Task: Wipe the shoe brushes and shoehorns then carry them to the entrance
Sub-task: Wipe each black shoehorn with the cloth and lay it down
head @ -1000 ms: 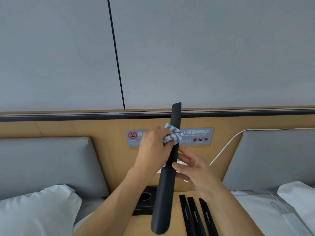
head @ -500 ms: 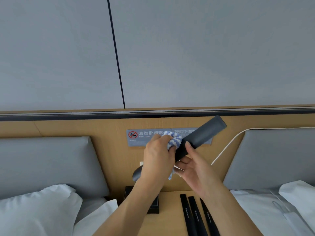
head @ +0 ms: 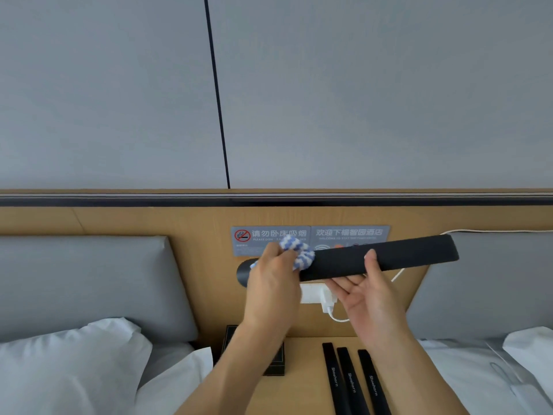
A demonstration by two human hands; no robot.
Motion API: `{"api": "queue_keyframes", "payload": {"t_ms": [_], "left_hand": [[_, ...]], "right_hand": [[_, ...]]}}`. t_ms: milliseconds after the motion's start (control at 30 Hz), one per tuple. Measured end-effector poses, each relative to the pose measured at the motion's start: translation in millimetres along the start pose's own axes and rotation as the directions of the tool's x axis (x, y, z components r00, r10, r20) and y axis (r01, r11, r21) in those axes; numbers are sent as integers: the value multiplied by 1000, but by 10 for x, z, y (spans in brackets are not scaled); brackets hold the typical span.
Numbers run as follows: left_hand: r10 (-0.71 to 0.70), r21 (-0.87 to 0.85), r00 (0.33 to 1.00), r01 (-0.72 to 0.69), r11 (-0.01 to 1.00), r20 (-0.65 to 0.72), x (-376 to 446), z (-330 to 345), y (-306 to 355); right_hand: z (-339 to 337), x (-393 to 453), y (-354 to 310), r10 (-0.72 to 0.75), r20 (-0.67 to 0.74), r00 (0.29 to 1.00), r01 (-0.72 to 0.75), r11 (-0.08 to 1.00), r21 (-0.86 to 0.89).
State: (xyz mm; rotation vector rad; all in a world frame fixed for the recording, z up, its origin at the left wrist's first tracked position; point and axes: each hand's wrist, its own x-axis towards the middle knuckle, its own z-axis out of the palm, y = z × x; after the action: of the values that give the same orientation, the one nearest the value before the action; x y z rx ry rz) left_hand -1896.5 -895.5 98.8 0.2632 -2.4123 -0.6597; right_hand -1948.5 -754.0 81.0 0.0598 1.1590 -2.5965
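Note:
A long black shoehorn [head: 404, 257] lies almost level in front of the wooden headboard, its rounded end showing left of my left hand. My right hand [head: 363, 295] holds it from below, thumb on its front face and fingers behind. My left hand [head: 273, 283] grips a blue-and-white cloth [head: 299, 254] against the shoehorn near its left part. Three more black shoehorns [head: 351, 381] marked "Shoehorn" lie side by side on the nightstand [head: 305, 390] below.
A black box [head: 276, 362] stands on the nightstand behind my left forearm. A white charger and cable [head: 327, 301] hang from the socket on the headboard. Grey padded panels and white pillows [head: 68, 363] flank the nightstand on both sides.
The shoehorn has turned from upright through a slant to nearly level. My left hand kept the cloth on it; my right hand shifted its hold under the middle.

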Motion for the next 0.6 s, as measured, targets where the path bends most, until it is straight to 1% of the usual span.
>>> {"api": "queue_keyframes", "payload": {"t_ms": [100,200,433,600], "left_hand": [[-128,67,992,127,990,10,46,-109,-334],[-211,82,978,209,974,6,7,-208,-559],[-244,78,970,243,967,-6,-130,-202,-586],[-191,20,982,191,981,0,-169,-116,-437]], "right_hand": [[-77,-15,-86,-60,2,998,60,998,-8],[-118,-51,-113,-66,46,997,67,998,-10],[-118,-88,-18,-34,101,994,38,999,-38],[-80,-108,19,-33,120,992,41,997,-66]]}}
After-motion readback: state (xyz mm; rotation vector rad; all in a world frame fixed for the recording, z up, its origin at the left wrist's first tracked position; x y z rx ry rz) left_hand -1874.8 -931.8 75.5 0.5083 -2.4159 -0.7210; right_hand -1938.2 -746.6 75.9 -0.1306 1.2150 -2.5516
